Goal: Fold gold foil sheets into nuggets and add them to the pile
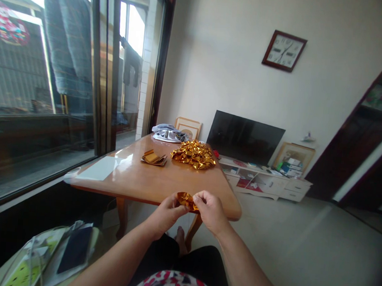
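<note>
Between my two hands, at the near edge of the wooden table [136, 180], is a piece of shiny gold foil paper [185, 198], partly folded or crumpled. My left hand [168, 213] grips its left side with thumb and fingers. The fingers of my right hand [210, 209] pinch its right end. Farther back on the tabletop lies a heap of folded gold foil pieces [195, 154]. To the left of the heap sits a small stack of flat gold paper sheets [153, 158], slightly curled.
A pale sheet [99, 168] lies at the table's left end. Folded clothes [168, 133] rest at the far end. A stool [0, 273] with a phone-like dark slab [75, 249] and bags stands at lower left. Beyond the table are a television [245, 138] and a low cabinet [269, 183].
</note>
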`<state>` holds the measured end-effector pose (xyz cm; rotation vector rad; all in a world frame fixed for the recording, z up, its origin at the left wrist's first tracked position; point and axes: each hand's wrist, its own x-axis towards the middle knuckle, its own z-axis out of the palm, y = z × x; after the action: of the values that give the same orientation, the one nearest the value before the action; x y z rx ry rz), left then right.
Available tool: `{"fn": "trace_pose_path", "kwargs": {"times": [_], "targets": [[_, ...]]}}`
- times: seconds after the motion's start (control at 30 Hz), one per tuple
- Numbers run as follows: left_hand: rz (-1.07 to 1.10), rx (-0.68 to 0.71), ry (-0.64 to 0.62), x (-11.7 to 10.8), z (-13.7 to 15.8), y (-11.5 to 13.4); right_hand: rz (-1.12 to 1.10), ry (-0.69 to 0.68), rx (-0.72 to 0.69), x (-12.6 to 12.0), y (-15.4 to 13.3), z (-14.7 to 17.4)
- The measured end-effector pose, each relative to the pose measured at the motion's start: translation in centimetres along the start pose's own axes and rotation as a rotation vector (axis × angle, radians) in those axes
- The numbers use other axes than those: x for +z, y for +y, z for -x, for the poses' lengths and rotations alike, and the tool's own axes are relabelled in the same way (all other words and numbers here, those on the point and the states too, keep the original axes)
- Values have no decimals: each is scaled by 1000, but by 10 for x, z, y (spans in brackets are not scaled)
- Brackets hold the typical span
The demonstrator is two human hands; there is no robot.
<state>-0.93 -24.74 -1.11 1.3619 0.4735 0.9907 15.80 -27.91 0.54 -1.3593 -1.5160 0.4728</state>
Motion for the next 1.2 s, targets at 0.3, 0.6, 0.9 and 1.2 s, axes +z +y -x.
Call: {"fn": "trace_pose_path", "kwargs": {"times": [0.3, 0.6, 0.9, 1.2], "targets": [[-47, 1, 3, -1, 0, -5, -61, 5, 35, 2, -4, 4], [-5, -18, 65, 0, 2, -9, -75, 51, 38, 2, -2, 4], [-280, 49, 319, -14, -5, -19, 62, 110, -30, 4, 1, 7], [-632, 104, 368, -14, -2, -14, 309, 64, -209, -3, -8, 4]]}}
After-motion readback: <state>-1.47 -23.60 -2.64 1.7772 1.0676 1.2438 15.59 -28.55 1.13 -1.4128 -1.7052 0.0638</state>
